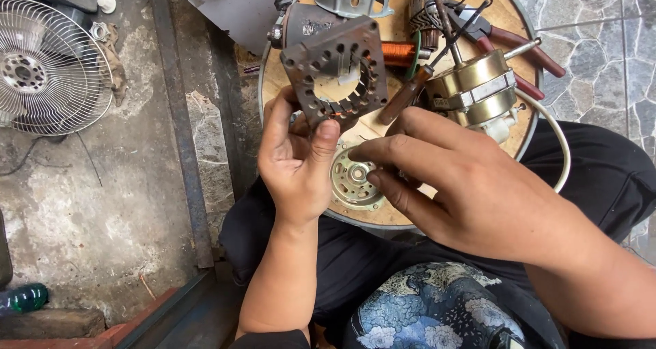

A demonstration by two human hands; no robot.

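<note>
Above the worktop (389,216), our left hand (295,159) pinches the stator (335,72); the right hand (465,185), fingers pressed together, should work gently, we judge.

Your left hand (295,159) is raised with the palm toward you, thumb upright and fingers curled in a grip. Your right hand (471,185) reaches in from the right, back upward, its forefinger and thumb extended toward the left hand.
</note>
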